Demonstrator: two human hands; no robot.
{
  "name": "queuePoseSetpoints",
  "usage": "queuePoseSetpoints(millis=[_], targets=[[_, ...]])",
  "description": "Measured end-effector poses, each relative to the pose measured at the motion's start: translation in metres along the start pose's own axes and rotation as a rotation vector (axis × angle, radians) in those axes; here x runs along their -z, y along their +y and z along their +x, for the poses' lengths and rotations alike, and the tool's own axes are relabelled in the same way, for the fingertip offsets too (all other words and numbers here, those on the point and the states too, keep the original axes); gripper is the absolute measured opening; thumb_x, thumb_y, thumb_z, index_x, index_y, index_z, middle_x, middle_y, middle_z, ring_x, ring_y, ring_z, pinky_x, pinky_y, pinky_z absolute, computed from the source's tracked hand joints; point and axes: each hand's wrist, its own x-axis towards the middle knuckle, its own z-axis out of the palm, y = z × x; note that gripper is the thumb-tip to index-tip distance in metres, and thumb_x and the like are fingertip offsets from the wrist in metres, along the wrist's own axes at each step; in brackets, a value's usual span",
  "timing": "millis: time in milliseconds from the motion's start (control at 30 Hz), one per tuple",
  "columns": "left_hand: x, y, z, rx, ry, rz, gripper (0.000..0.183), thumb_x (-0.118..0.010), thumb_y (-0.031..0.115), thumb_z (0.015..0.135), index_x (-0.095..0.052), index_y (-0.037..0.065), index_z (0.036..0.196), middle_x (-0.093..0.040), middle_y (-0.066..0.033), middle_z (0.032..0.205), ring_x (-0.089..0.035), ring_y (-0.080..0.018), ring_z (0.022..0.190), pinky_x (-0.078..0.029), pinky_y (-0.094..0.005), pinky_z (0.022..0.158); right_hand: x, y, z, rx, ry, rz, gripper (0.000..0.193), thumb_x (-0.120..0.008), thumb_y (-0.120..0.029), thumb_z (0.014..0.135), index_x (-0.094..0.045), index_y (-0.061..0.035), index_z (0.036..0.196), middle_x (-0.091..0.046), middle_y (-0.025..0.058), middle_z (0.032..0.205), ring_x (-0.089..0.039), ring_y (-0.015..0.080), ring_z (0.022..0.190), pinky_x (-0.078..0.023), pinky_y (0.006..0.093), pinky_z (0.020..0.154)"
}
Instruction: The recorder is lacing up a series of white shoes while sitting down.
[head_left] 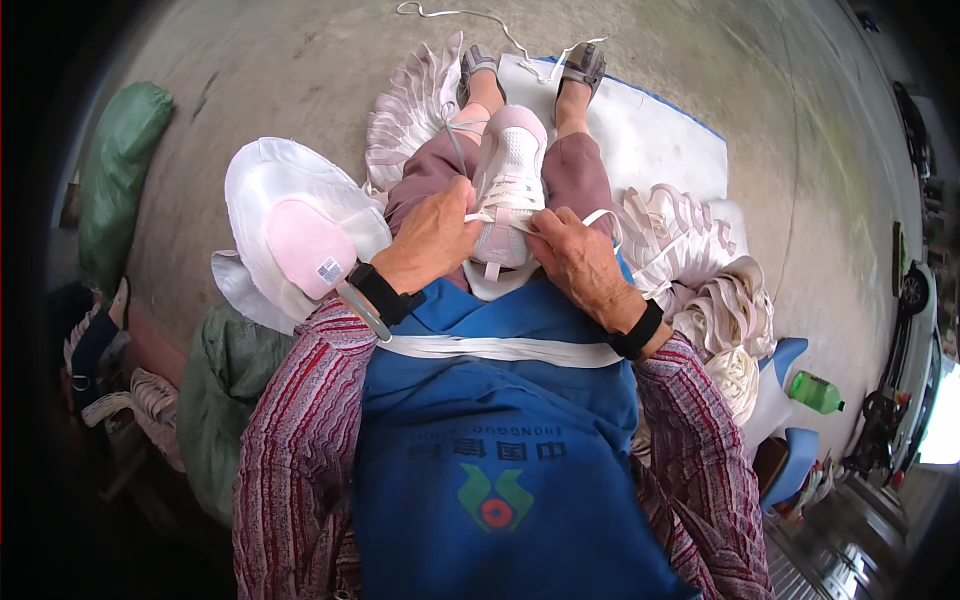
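Observation:
A white and pink shoe upper (518,148) lies across my lap over the blue apron (500,400), its pink toe pointing away from me. White lace (604,216) runs in rows through its front and loops out at the right. My left hand (432,238) pinches a lace end at the left edge of the tongue. On the other edge, my right hand (580,258) has its fingers closed on the lace. The fingertips partly hide the lace between them. A pink tab shows at the heel end of the tongue.
Stacked white-pink uppers lie left of my legs (408,125) and at my right (672,232). White pieces with a pink panel (308,240) sit by my left forearm. Green sacks (125,180), a white sheet (670,135), a loose lace (470,14) and a green bottle (815,392) lie around.

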Motion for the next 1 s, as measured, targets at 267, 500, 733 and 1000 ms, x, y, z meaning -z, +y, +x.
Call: queuePoseSetpoints(millis=[267, 500, 733, 1000], targets=[[0.045, -0.007, -0.017, 0.271, -0.311, -0.077, 0.037, -0.054, 0.033, 0.089, -0.059, -0.002, 0.077, -0.054, -0.0103, 0.067, -0.050, -0.0172, 0.062, -0.040, -0.0331, 0.057, 0.023, 0.002, -0.005, 0.180, 0.029, -0.206, 0.009, -0.054, -0.008, 0.082, -0.054, -0.0066, 0.090, -0.052, 0.0078, 0.083, -0.061, 0.0267, 0.065, -0.049, 0.0358, 0.053], [0.092, -0.004, -0.055, 0.521, -0.154, -0.955, 0.035, -0.050, 0.036, 0.096, -0.048, 0.010, 0.072, -0.038, 0.0059, 0.059, -0.033, -0.0028, 0.046, -0.028, -0.0202, 0.042, 0.030, 0.030, -0.011, 0.131, 0.029, -0.333, 0.018, -0.056, -0.005, 0.080, -0.061, -0.0088, 0.097, -0.055, 0.0074, 0.087, -0.063, 0.0251, 0.072, -0.052, 0.0342, 0.056], [0.169, -0.051, -0.106, 0.266, 0.224, -1.537, 0.030, -0.045, 0.028, 0.099, -0.048, 0.010, 0.075, -0.054, -0.0042, 0.081, -0.053, -0.0147, 0.078, -0.043, -0.0317, 0.078, 0.036, 0.025, -0.011, -0.113, 0.137, -0.179, 0.015, -0.059, -0.014, 0.083, -0.066, -0.0084, 0.095, -0.056, 0.0127, 0.089, -0.062, 0.0308, 0.069, -0.052, 0.0386, 0.060], [0.202, -0.091, -0.150, -0.149, 0.486, -1.981, 0.028, -0.043, 0.021, 0.099, -0.058, 0.003, 0.084, -0.058, -0.0128, 0.122, -0.044, -0.0279, 0.126, -0.019, -0.0520, 0.114, 0.014, -0.022, -0.004, -0.061, 0.046, -0.073, 0.026, -0.060, -0.019, 0.085, -0.056, -0.0077, 0.109, -0.057, 0.0152, 0.086, -0.060, 0.0343, 0.070, -0.051, 0.0422, 0.062]])
